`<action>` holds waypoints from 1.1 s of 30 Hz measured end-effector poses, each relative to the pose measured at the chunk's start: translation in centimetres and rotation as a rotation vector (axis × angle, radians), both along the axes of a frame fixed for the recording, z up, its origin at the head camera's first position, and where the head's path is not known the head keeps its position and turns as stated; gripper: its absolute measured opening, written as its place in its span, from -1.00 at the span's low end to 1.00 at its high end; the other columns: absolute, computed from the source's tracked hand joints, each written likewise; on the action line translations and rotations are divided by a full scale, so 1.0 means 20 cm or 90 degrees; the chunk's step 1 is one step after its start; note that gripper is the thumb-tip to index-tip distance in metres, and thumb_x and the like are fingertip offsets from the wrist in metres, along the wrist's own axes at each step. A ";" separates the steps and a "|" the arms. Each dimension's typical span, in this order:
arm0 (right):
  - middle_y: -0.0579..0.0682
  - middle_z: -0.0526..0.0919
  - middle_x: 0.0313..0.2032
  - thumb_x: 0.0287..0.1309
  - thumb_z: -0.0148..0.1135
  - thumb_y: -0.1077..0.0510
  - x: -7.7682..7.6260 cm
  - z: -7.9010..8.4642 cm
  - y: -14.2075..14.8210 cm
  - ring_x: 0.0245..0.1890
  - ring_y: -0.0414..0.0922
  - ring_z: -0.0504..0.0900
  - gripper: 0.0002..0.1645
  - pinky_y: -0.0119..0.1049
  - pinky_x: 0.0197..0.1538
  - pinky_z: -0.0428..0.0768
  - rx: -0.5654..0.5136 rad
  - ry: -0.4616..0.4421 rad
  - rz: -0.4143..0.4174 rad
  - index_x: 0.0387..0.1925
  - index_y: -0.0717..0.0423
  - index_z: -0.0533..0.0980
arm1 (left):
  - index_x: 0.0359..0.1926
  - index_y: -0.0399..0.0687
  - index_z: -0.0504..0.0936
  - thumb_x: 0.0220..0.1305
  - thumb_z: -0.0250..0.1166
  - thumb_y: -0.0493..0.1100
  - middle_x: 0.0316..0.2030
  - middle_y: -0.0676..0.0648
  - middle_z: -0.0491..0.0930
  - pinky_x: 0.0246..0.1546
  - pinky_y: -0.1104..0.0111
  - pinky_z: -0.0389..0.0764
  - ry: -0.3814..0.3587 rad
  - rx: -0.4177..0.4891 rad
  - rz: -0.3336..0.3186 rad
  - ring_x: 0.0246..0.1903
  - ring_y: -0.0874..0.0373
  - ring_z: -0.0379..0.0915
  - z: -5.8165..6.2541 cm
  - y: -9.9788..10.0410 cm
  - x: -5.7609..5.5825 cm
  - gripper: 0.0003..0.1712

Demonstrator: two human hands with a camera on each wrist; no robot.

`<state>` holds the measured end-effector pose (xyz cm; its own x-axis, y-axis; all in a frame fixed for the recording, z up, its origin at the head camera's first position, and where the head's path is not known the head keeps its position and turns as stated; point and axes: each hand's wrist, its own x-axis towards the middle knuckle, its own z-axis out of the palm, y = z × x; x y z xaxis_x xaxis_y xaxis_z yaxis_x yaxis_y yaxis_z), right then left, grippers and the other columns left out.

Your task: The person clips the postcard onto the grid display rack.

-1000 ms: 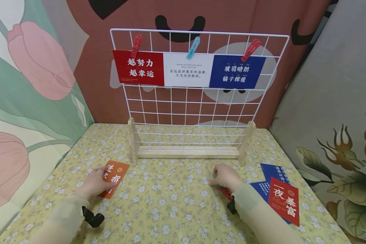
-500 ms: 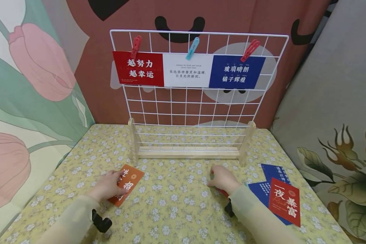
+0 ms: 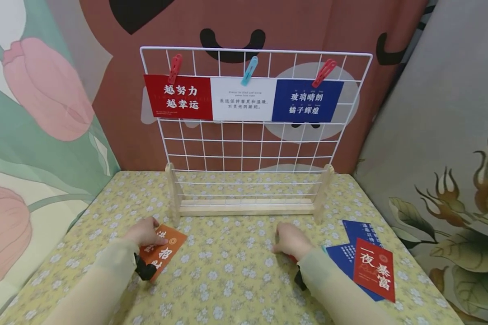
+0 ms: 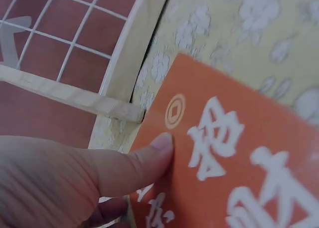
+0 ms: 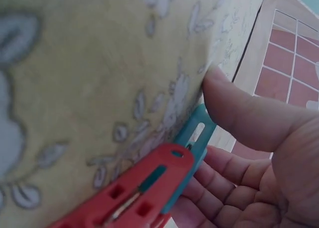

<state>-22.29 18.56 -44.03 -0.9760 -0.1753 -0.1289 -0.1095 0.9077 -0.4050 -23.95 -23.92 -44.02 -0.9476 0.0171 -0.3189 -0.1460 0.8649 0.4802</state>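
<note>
My left hand pinches an orange card with white characters. In the left wrist view its thumb lies across the printed face, near the coin emblem, and the other fingers are behind the card. My right hand is low over the cloth at centre right. The right wrist view shows its thumb and curled fingers around the end of a teal clothespin. A red clothespin overlaps the teal one there, closer to the camera; in the head view the hand and sleeve mostly hide both.
A white wire grid on a wooden stand rises at the back. Red, white and blue cards hang there from clothespins. A red card overlaps blue cards on the table's right.
The left hand has carried the orange card right, and its grip has moved toward the card's upper left edge. The right hand stays almost in place. The head view has shifted slightly.
</note>
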 end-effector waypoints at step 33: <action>0.01 0.56 -0.39 -0.18 0.58 0.11 0.02 0.01 -0.01 -0.43 -0.07 0.50 -0.56 -0.13 -0.31 0.52 -0.004 -0.002 -0.035 -0.30 0.21 0.53 | 0.01 -0.35 0.34 0.09 0.46 0.01 -0.20 -0.24 0.47 -0.26 0.17 0.45 -0.036 0.022 0.042 -0.26 -0.05 0.40 -0.01 0.01 0.00 -0.32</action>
<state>-21.98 18.44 -43.78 -0.9839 -0.1223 -0.1306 -0.0585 0.9098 -0.4110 -23.99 -23.73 -44.18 -0.9277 -0.0329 -0.3719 -0.2299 0.8352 0.4996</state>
